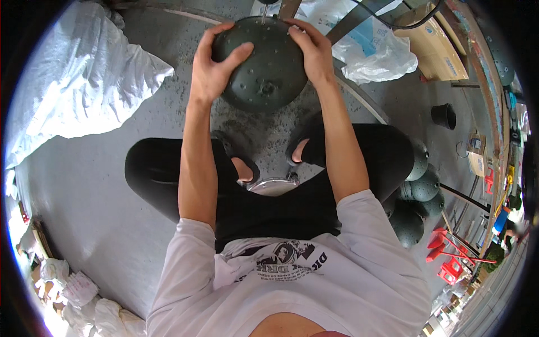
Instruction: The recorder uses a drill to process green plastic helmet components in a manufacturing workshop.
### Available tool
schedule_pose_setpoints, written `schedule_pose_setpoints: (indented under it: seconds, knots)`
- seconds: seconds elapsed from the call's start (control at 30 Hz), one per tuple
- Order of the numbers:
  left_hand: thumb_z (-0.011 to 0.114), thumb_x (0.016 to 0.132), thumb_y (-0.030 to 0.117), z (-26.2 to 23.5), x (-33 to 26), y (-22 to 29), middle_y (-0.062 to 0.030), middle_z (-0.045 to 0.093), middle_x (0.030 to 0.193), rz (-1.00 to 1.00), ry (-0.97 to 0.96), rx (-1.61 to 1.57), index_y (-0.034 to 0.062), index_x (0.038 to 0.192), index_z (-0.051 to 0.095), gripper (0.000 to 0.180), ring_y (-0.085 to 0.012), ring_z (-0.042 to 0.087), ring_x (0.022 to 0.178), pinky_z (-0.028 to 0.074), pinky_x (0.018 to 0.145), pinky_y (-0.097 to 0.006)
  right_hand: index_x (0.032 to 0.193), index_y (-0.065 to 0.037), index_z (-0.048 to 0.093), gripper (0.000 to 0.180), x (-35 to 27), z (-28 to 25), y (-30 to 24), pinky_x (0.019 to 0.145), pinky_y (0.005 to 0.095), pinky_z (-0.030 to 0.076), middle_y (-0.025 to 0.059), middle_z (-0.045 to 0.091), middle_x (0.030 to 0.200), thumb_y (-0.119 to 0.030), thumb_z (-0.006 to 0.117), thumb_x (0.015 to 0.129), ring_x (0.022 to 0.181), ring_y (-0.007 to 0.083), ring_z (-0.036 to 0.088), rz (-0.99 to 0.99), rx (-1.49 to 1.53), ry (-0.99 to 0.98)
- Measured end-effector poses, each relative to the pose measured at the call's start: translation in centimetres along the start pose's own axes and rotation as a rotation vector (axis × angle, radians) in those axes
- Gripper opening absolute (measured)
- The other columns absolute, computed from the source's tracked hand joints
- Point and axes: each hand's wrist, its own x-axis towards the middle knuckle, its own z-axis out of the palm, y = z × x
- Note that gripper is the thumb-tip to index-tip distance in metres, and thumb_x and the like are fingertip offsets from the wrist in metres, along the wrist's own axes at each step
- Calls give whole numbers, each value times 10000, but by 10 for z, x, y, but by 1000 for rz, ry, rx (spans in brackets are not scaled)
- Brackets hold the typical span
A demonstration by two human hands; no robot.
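Observation:
A dark green, hollow-looking ball (264, 73) dotted with small round holes or bumps sits between my two hands at the top of the view. My left hand (216, 67) grips its left side, thumb laid over the upper surface and fingers curling round the far edge. On the other side my right hand (314, 53) clasps it near the far right edge. A thin metal bit (264, 14) comes down from a dark holder at the ball's far edge; whether it enters the ball cannot be seen. The underside of the ball is hidden.
Dark crumbs lie on the grey floor (269, 132) around my feet. Several similar balls (424, 185) are piled by my right knee. A large white sack (90, 78) lies at left. Clear plastic bags (382, 62), a cardboard box (432, 48) and a black bucket (443, 116) stand right.

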Motion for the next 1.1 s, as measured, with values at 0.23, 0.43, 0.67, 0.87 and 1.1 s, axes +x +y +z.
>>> schedule_pose_setpoints:
  seconds: [0.23,0.43,0.67,0.87,1.1]
  knots:
    - [815,858,175,1,-12,-7,-122,644,1135,-7,-53,-69,53,1390,537,613,-204,652,1025,539,900,-323,1269,-72,695,378,-6,-3,29,881,297,495,60,712,1068,-316,686,981,982,160,646,-42,36,-100]
    - [847,829,177,-6,-22,-16,-148,636,1126,-195,-140,1,56,1465,464,753,-228,651,1042,529,927,-339,1273,-83,698,356,-15,-8,50,895,301,495,69,717,1090,-277,692,975,997,164,654,-45,114,-136]
    - [721,952,433,-8,-9,-41,-129,697,1090,-177,-200,65,-19,1291,651,569,-219,664,1023,513,912,-323,1150,-99,786,246,-16,-16,60,890,306,528,62,754,1060,-187,700,938,977,166,685,-36,38,-176]
    - [660,1018,356,7,-19,-40,-51,729,980,-393,-247,-69,-23,1133,737,403,-118,623,897,490,840,-276,1166,-145,788,254,-21,-11,54,933,332,539,88,766,1125,-177,694,932,1042,205,708,-141,-88,-300]
    - [692,1003,317,-6,-20,-52,1,723,948,-473,-409,-242,0,1054,746,326,-77,604,878,449,831,-240,1219,-118,754,275,-11,-20,60,955,313,502,76,756,1099,-194,613,995,1058,178,694,-158,18,-247]
